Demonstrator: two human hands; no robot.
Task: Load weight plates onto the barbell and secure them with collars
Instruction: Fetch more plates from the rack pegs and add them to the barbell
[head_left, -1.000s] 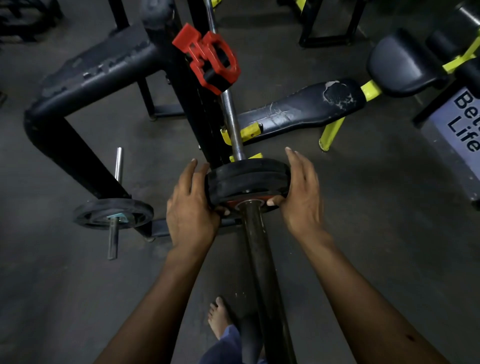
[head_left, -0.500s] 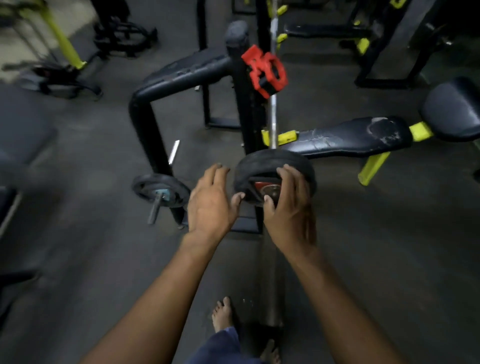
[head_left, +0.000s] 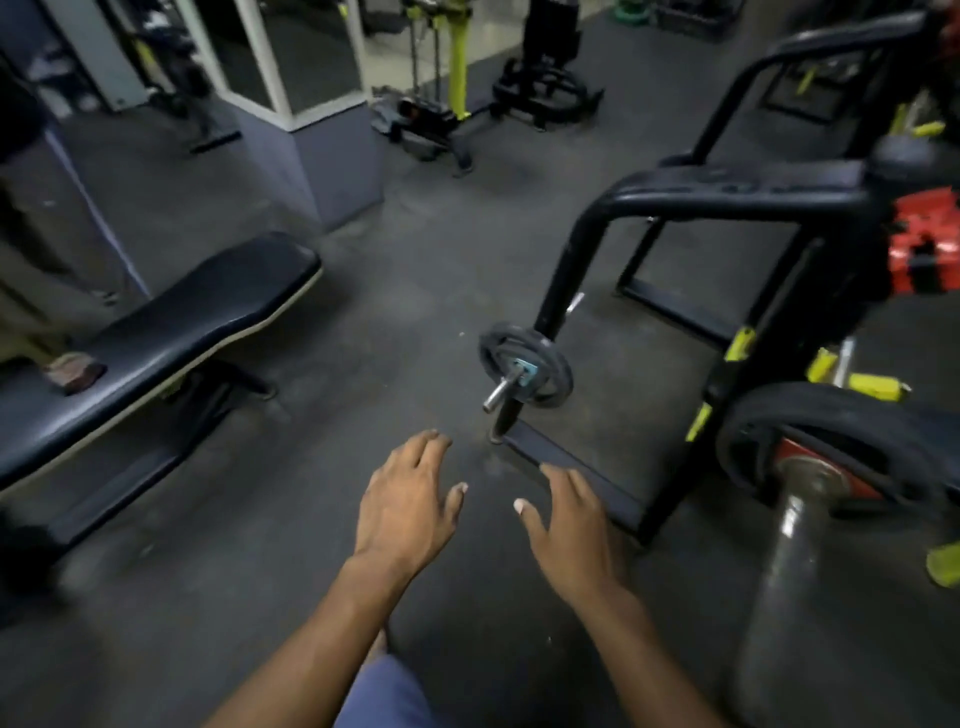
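At the right edge the barbell sleeve (head_left: 789, 551) runs toward me, carrying a black plate with a red centre (head_left: 810, 436). A red collar (head_left: 922, 254) sits higher up at the far right, on the bar. Left of the rack, a smaller black plate (head_left: 524, 364) hangs on a storage peg. My left hand (head_left: 408, 506) and my right hand (head_left: 571, 522) hover over the floor with fingers spread, holding nothing, well left of the barbell and below the peg plate.
A black rack frame (head_left: 670, 197) stands between the peg plate and the barbell. A flat black bench (head_left: 171, 332) lies at left with a small object on it. A pillar (head_left: 322, 150) and yellow-black machines (head_left: 457, 78) stand farther back. Dark rubber floor lies around my hands.
Both hands left the plate on the barbell and moved left, now spread and holding nothing. The view swung left, so the barbell sits at the right edge.
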